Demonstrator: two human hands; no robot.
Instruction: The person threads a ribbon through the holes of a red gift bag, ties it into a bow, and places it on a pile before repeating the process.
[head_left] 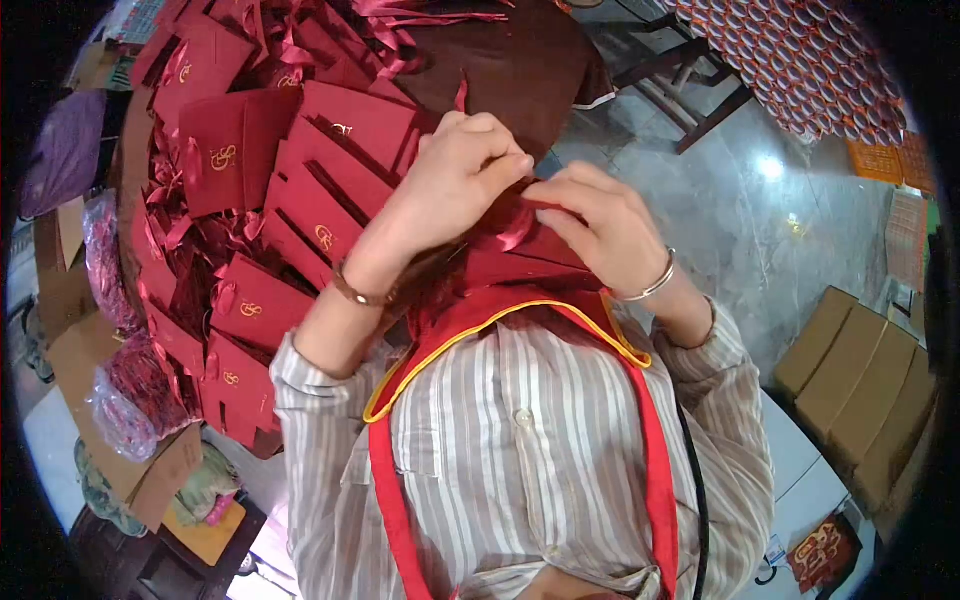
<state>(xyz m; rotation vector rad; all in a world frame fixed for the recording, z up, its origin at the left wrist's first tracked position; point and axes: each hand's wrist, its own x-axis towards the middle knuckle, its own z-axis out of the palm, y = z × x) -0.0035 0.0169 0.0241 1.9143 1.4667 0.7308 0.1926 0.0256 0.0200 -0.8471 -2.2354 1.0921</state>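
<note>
Left hand (460, 180) and right hand (605, 222), fingers nearly closed, pinch a red satin ribbon (514, 236) above the red apron (440, 318); gold-printed red bags (228, 150) lie heaped beside them on the brown-covered counter (500, 55).

Left hand (462, 178) and right hand (602, 222) pinching ribbon (515, 232) at center, red bags (225, 155) piled at left, brown table (495, 65) beyond, stool (686, 88) at far right, cartons (850, 365) at right.
</note>
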